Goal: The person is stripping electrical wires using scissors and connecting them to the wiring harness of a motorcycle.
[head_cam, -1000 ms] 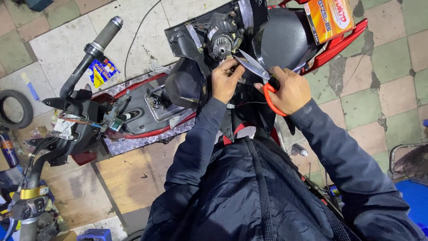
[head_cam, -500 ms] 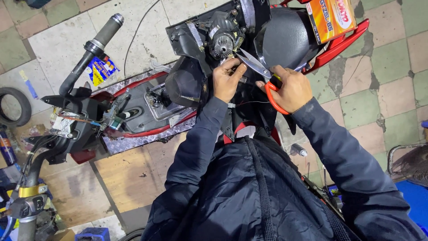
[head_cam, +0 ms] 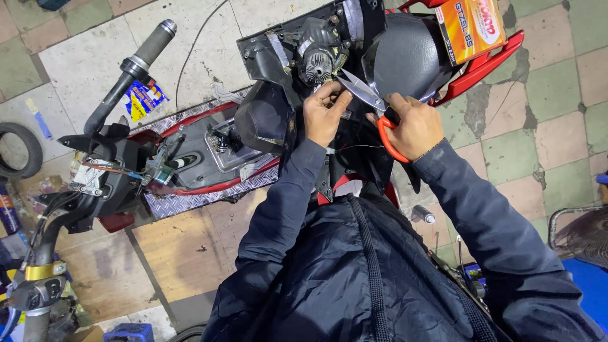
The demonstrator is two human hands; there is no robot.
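Leaning over the stripped red scooter [head_cam: 209, 158], your right hand [head_cam: 415, 126] closes its grip round orange-handled steel scissors [head_cam: 370, 101], blades parted beside the small finned metal part [head_cam: 315, 63]. Your left hand [head_cam: 323, 114] pinches something there; what, you cannot tell. Fingertips so near the blades risk a nick, or a cut thin wire [head_cam: 354, 148].

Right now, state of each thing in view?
scissors: blades open, held in right hand
left hand: pinching something small at the blades, cannot tell what
scooter: panels off, lying on the floor
orange box: closed, resting on the scooter
tyre: loose on floor
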